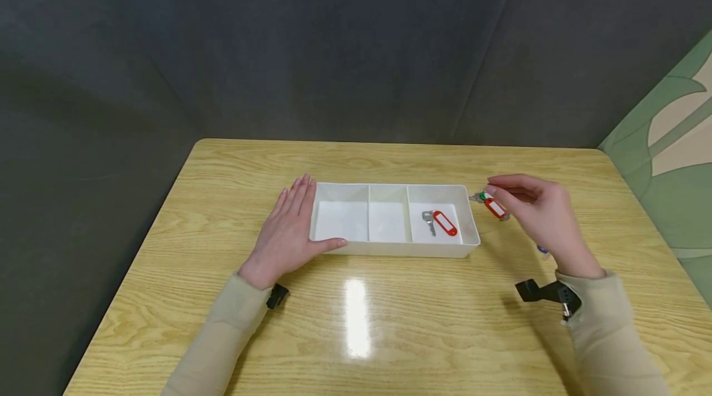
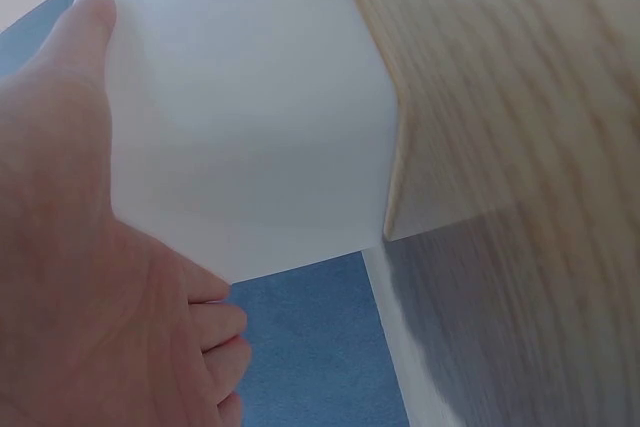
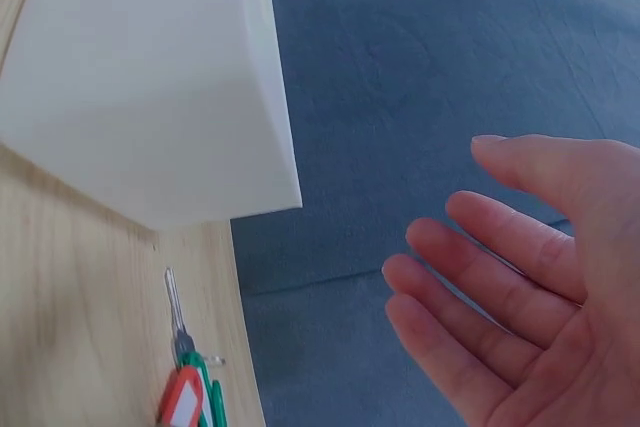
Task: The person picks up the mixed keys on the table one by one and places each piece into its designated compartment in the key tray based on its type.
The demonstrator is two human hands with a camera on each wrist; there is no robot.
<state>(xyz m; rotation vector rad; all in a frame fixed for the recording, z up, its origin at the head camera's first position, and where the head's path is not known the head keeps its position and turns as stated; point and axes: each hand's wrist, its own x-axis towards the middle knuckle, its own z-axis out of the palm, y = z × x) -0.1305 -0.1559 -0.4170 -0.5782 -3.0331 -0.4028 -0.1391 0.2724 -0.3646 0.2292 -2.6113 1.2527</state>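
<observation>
A white tray [image 1: 389,249] with three compartments lies lengthwise on the table. My left hand [image 1: 289,223] rests against its left end, fingers straight, thumb along the front wall. In the right compartment lies a key with a red tag [image 1: 445,223]. On the table just right of the tray are keys with a red tag [image 1: 495,207] and a green tag [image 3: 218,402], overlapping. My right hand [image 1: 542,207] hovers near them; the right wrist view shows its fingers loosely bent and holding nothing. A small blue item [image 1: 542,249] is mostly hidden under the right wrist.
The wooden table [image 1: 278,334] has a dark fabric partition [image 1: 334,50] behind it. A green patterned surface [image 1: 678,136] borders the right side. Black wrist cameras sit at both cuffs.
</observation>
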